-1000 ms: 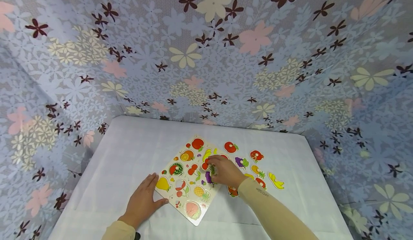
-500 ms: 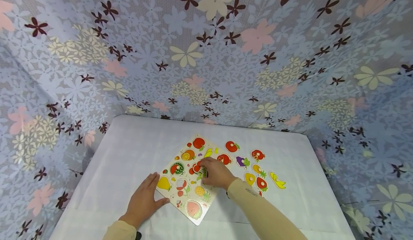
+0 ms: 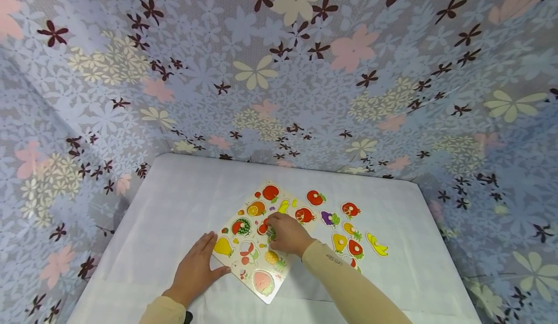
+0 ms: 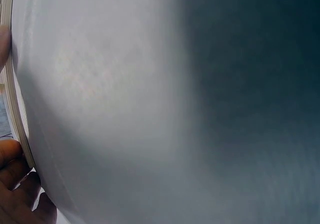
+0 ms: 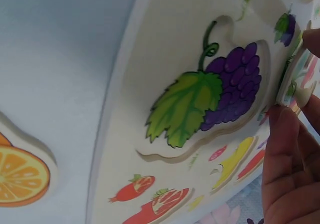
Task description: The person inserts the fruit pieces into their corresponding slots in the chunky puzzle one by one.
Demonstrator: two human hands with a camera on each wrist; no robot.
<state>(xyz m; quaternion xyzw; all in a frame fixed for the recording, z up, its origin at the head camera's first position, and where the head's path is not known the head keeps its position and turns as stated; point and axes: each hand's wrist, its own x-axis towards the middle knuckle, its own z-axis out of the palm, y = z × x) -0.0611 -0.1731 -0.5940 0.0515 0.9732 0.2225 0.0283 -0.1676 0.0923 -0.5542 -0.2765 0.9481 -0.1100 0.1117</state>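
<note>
A wooden fruit puzzle board point(image 3: 269, 299) lies diagonally on the white-covered table. My right hand point(image 3: 291, 234) is over its middle and pinches a cherry puzzle piece point(image 3: 262, 229), partly hidden by the fingers. In the right wrist view, finger and thumb grip the cherry piece point(image 5: 294, 77) near its white knob, tilted close to the board. Beside it shows the board's printed grape recess point(image 5: 235, 84). My left hand point(image 3: 193, 268) rests at the board's left edge, thumb spread from the straight fingers. In the left wrist view, its fingers point(image 4: 15, 176) touch the board's side point(image 4: 15, 104).
A watermelon piece point(image 3: 240, 227) with a knob sits in the board. Loose pieces lie to the right: an apple point(image 3: 315, 197), pomegranate point(image 3: 350, 210), grapes point(image 3: 329, 218), pineapple point(image 3: 350, 228), pear point(image 3: 339, 242), strawberry point(image 3: 355, 249) and bananas point(image 3: 377, 244). Floral cloth point(image 3: 261, 106) surrounds the table.
My right hand has carried the cherry piece leftward from the board's right side to its cherry recess. The left hand stays at the board's edge.
</note>
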